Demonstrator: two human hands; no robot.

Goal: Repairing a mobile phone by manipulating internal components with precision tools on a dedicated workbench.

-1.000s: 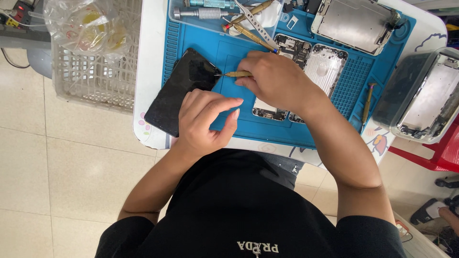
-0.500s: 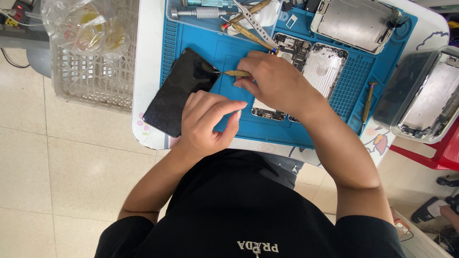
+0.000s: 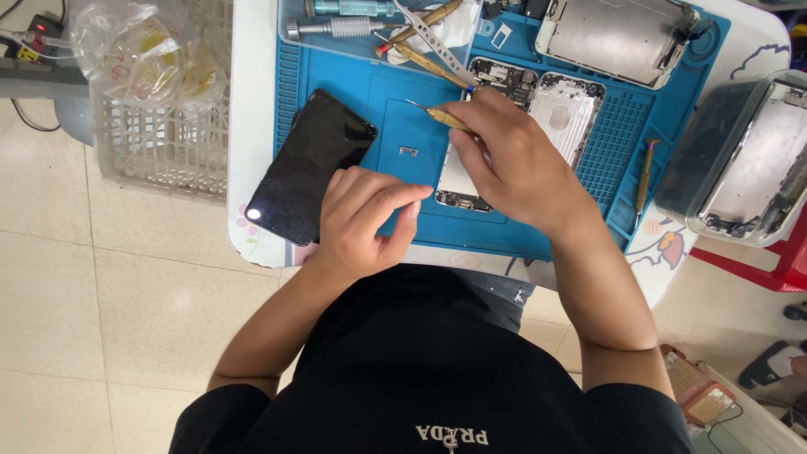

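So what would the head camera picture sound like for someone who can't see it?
A person's right hand holds gold tweezers over an opened phone on a blue work mat. The left hand rests beside a black phone screen. More tools lie in a tray above.

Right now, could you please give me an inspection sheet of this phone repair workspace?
Surface: blue silicone work mat on a white table.
Job's things: opened silver phone housing; small metal bracket lying loose on the mat; brass-handled pointed tool.
Clutter: black phone screen panel overhanging the mat's edge; clear tray of screwdrivers; another phone chassis at the top.
Grips: right hand holds the pointed tool over the housing; left hand rests on the mat, holding nothing visible.
Cables: dark cord by the floor, far left.
Surroundings: white mesh basket; tiled floor; clear bin with more phone parts.
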